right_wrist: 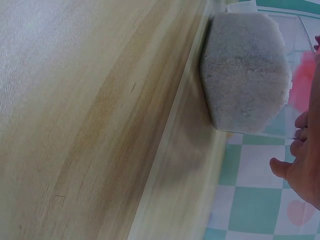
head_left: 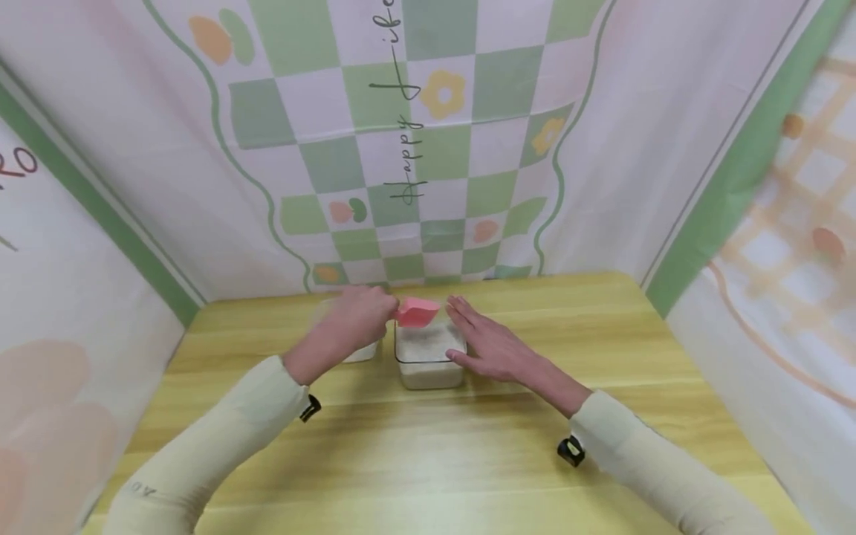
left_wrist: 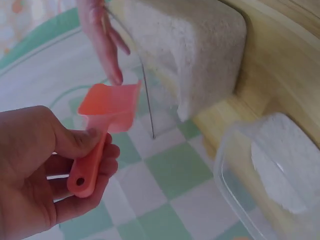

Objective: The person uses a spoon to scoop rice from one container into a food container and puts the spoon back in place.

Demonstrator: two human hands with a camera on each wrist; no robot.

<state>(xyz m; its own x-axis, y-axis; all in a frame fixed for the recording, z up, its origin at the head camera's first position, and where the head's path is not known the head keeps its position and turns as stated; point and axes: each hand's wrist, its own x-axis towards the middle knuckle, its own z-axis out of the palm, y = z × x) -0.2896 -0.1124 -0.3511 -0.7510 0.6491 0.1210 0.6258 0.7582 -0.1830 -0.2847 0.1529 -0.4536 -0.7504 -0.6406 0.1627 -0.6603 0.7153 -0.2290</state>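
My left hand [head_left: 357, 318] grips the handle of a pink plastic scoop [head_left: 417, 313], thumb on top and fingers curled beneath. The scoop is tilted above a clear square container [head_left: 432, 377] holding white rice-like grains; in the left wrist view the visible inside of the scoop [left_wrist: 111, 106] shows no grains. On the container's right side is my right hand [head_left: 496, 347], fingers extended, thumb close to the rim; whether it touches is unclear. Under my left forearm, partly hidden, stands a second clear container [head_left: 363, 354]; the left wrist view shows a little white material [left_wrist: 282, 167] in it.
Both containers stand near the back of a wooden table [head_left: 428, 461]. Behind the table hangs a checkered curtain [head_left: 381, 163], with more fabric on both sides. Bare wood lies in front of the containers and to their right.
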